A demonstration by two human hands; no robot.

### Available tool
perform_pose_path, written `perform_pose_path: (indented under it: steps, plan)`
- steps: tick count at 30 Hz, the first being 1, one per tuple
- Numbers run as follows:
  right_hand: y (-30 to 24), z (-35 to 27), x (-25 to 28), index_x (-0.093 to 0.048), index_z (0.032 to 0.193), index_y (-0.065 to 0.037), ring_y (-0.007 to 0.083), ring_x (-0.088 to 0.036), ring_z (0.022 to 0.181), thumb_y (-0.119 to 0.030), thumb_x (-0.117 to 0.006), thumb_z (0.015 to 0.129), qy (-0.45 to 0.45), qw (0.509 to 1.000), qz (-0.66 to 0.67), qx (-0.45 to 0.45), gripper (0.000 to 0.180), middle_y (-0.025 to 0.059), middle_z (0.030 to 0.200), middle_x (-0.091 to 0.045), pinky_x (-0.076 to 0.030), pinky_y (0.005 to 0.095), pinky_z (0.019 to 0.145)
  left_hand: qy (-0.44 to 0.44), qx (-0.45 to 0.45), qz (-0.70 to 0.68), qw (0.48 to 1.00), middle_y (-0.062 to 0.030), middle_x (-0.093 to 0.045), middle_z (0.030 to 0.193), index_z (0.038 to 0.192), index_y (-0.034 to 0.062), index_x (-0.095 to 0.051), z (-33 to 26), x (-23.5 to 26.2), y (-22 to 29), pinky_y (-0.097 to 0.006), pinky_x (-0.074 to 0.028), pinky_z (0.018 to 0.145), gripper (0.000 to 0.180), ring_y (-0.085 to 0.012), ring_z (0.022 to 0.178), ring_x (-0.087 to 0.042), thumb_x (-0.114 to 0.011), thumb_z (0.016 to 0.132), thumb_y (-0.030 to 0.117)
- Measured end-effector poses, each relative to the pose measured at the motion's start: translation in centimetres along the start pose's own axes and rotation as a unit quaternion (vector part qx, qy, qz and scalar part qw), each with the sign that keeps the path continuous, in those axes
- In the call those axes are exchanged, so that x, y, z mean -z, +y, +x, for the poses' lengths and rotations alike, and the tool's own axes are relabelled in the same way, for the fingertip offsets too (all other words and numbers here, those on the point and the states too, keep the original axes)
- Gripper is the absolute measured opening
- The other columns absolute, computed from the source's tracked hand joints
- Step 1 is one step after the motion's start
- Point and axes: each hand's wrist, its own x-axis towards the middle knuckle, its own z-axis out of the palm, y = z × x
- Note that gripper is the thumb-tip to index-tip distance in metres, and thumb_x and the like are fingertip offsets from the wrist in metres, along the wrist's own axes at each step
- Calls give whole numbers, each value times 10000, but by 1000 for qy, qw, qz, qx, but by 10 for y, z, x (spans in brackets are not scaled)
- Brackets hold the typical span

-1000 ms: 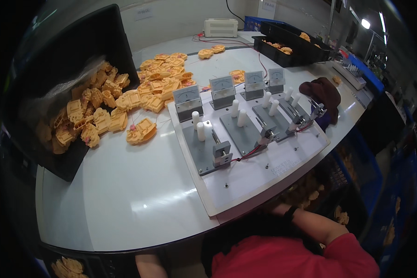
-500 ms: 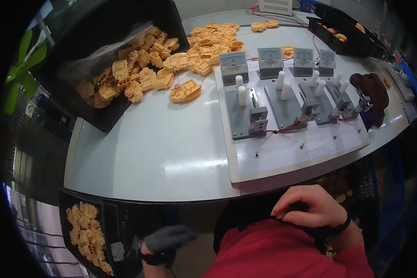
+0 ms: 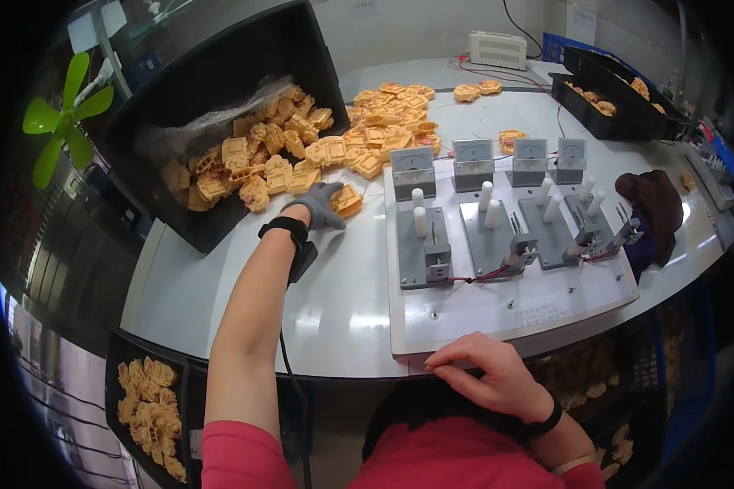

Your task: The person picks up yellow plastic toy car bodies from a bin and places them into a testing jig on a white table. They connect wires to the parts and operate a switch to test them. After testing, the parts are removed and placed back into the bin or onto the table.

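Left of the test fixture (image 3: 510, 314), on the white surface (image 3: 342, 322): my gloved left hand (image 3: 320, 205) is at a single yellow-orange moulded plastic housing (image 3: 349, 200), touching or right beside its left edge. Glove hides the grip, can't tell if those fingers are pinching it. Housing sits just in front of the heap of similar housings (image 3: 387, 126), near the mouth of the tipped black bin (image 3: 306, 41), which holds more plus a clear plastic bag (image 3: 212, 122). My bare right hand (image 3: 493, 376) is at the fixture's front edge, fingers curled toward the thumb; can't tell if the tips meet. Fixture has four analog panel meters (image 3: 413, 161) along the back, grey base plates (image 3: 412, 257) with paired white pegs (image 3: 419, 222). Brown cloth (image 3: 659, 204) to its right.
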Motion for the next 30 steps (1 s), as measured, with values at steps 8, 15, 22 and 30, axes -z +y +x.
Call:
perform_pose_path:
  steps: [8,15,22,30]
  plan:
    - [0,3,-4,-675,1061,-48,199,-654,885,-8,-702,862,42,999,-28,15,205,79,980,-679,-530,287,792,44,21,-331,942,-132,-622,1172,1369,62,-484,-58,-30,-9,-360,-504,940,715,-241,1057,-622,-719,759,349]
    - [5,23,-8,-488,1333,-28,169,-573,1088,-43,-676,893,175,980,99,12,479,98,1294,-527,-481,292,881,94,-185,-579,788,-128,-601,1194,1390,60,-431,-211,-68,6,-307,-547,756,534,-203,977,-633,-656,912,141]
    - [16,43,-15,-468,1349,-21,163,-537,1102,-69,-644,932,157,982,103,-20,455,74,1220,-495,-468,306,926,13,-85,-798,596,-158,-588,1210,1411,26,-408,-264,-73,69,-326,-572,652,659,-242,1040,-620,-403,996,538]
    - [17,45,-16,-439,1365,-31,144,-514,1095,-55,-616,953,215,964,156,-3,449,85,1231,-468,-479,287,908,-43,-105,-907,405,-189,-505,1353,1498,79,-330,-264,-96,58,-333,-577,662,724,-267,989,-604,-285,1003,604]
